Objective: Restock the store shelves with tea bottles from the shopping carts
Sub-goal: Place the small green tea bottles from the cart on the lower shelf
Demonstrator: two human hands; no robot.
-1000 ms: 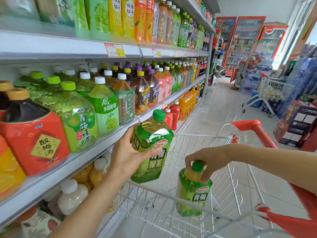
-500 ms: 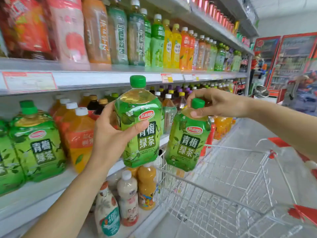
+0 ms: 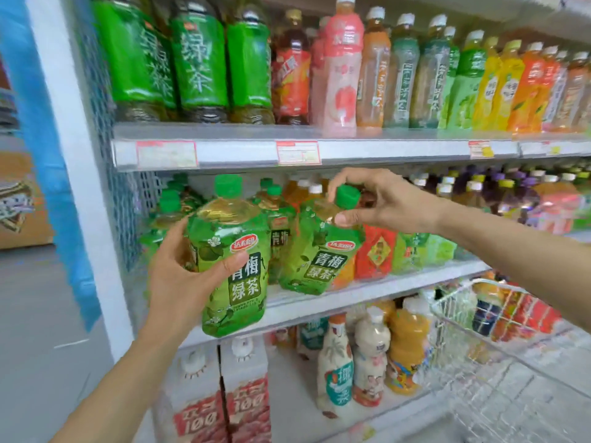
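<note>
The step in hand looks like seating two green plum tea bottles on the middle shelf (image 3: 367,297), beside the matching green-capped bottles (image 3: 275,215) already standing on it. To do it well, each base should sit fully on the shelf before release, label facing out.

The right bottle (image 3: 319,254) tilts, its base at the shelf's front edge, so it wants levelling; whether it touches the shelf is unclear. The left bottle (image 3: 233,260) is upright in front of the shelf with its base below the edge, so it needs lifting.

The left hand (image 3: 174,276) wraps that bottle's body, thumb across the label. The right hand (image 3: 387,203) pinches its bottle at the green cap, fingers curled round it. The wire shopping cart (image 3: 463,302) stands below the shelf's right part.
</note>
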